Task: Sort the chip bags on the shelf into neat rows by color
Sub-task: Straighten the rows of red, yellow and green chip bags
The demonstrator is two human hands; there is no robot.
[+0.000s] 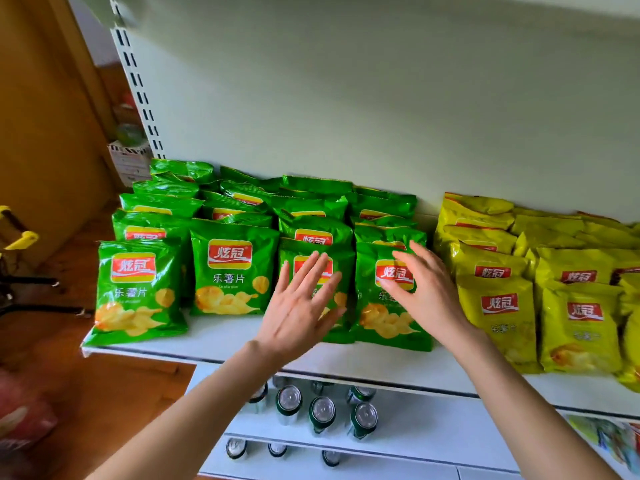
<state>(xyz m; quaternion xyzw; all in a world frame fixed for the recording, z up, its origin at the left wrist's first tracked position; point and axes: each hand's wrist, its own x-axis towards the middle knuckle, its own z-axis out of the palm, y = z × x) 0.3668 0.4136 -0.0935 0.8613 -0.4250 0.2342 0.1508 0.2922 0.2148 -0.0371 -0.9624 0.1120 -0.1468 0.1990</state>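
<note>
While green bags (pixel 228 268) fill shelf's (pixel 398 363) left end and yellow bags (pixel 498 306) its right; left hand (pixel 298 306), right hand (pixel 422 292) spread flat, gripping nothing, at front-edge green bags; step judged: final straightening; next: nudge fronts flush.

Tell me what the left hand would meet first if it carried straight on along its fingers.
The left hand points up and away at the third green bag from the left in the front row; that bag would come first. Whether the fingers already touch it is unclear.
</note>
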